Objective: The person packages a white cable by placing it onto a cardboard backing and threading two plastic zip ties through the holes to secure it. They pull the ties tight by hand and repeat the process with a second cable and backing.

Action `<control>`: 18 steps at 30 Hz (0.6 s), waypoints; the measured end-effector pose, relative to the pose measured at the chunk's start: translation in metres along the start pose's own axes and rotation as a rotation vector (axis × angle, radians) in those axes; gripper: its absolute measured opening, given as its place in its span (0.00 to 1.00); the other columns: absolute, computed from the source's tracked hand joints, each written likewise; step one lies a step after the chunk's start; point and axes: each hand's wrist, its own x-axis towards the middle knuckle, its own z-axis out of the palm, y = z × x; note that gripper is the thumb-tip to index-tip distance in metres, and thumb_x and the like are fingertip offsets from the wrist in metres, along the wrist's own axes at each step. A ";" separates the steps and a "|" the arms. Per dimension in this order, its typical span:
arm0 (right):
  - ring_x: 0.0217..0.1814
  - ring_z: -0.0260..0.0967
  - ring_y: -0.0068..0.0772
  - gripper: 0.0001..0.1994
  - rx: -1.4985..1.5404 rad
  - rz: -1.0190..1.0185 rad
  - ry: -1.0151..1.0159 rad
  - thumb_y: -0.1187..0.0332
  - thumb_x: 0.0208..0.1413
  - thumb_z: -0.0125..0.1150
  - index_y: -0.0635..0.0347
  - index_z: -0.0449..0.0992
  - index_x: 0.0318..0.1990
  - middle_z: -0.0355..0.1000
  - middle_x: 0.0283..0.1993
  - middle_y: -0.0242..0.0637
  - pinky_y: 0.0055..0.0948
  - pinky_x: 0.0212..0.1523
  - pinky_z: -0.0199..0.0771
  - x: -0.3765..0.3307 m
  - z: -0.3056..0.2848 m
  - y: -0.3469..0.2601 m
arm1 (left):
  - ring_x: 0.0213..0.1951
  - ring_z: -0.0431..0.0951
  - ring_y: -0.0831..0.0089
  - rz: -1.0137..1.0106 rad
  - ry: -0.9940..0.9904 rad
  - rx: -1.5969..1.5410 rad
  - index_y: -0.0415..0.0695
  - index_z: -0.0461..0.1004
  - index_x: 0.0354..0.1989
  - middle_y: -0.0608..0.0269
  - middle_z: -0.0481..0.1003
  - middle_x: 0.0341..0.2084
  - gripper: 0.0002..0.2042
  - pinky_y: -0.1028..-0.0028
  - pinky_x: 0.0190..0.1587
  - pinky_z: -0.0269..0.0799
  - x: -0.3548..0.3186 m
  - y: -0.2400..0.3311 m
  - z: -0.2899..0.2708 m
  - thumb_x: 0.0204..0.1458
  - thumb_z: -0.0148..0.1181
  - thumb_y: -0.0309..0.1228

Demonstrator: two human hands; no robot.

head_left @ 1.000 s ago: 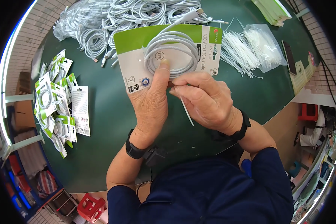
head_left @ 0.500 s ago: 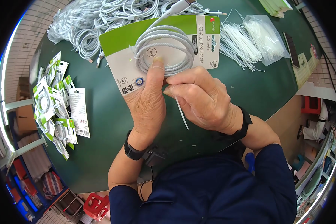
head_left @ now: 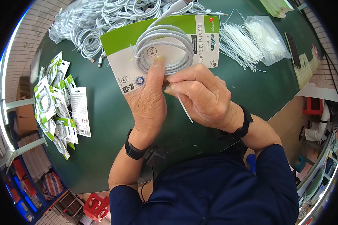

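My left hand [head_left: 148,90] grips a green and white packaging card [head_left: 118,69] from its near edge. The thumb lies over a coiled grey-white braided USB cable [head_left: 165,33] on the card's face. One plug end [head_left: 175,8] of the cable sticks up past the card's top edge. Close beside the thumb, my right hand [head_left: 204,95] pinches a thin white cable tie [head_left: 184,108] below the coil. Its tail slants down toward me. Whether the tie passes through the card is hidden by the fingers.
Carded cables [head_left: 56,105] lie piled on the green table [head_left: 251,101] at left. Loose coiled cables [head_left: 127,9] and bagged ones heap along the back. Several white cable ties [head_left: 242,45], a clear bag of ties [head_left: 268,41] and a dark phone [head_left: 293,50] lie right.
The cable tie's tail has swung slightly right and up. Both hands keep their hold, and the card has barely shifted.
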 end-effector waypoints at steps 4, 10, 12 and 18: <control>0.34 0.78 0.37 0.12 -0.006 0.002 0.015 0.83 0.44 0.74 0.63 0.77 0.35 0.78 0.38 0.41 0.29 0.33 0.80 0.005 0.001 -0.002 | 0.45 0.75 0.77 0.020 0.015 -0.030 0.38 0.67 0.57 0.61 0.73 0.47 0.18 0.78 0.43 0.73 0.002 -0.001 -0.001 0.59 0.61 0.23; 0.32 0.78 0.34 0.12 0.011 0.084 0.069 0.81 0.45 0.75 0.62 0.77 0.36 0.79 0.35 0.40 0.26 0.29 0.78 0.009 -0.005 -0.004 | 0.49 0.77 0.71 -0.036 -0.027 -0.019 0.40 0.62 0.62 0.59 0.73 0.51 0.22 0.73 0.46 0.77 -0.002 -0.003 -0.004 0.60 0.58 0.21; 0.30 0.77 0.33 0.12 0.016 0.241 0.046 0.80 0.46 0.75 0.62 0.77 0.36 0.80 0.34 0.39 0.24 0.27 0.76 0.010 -0.011 -0.010 | 0.46 0.78 0.73 -0.039 -0.019 -0.054 0.38 0.65 0.60 0.58 0.74 0.49 0.20 0.74 0.42 0.79 -0.005 -0.001 -0.001 0.60 0.59 0.22; 0.30 0.74 0.35 0.11 -0.153 0.090 0.050 0.81 0.46 0.73 0.63 0.78 0.36 0.79 0.33 0.36 0.26 0.28 0.73 0.019 -0.016 0.004 | 0.40 0.81 0.72 -0.044 -0.050 -0.126 0.34 0.70 0.55 0.55 0.77 0.46 0.16 0.74 0.32 0.85 -0.011 -0.004 0.002 0.60 0.60 0.22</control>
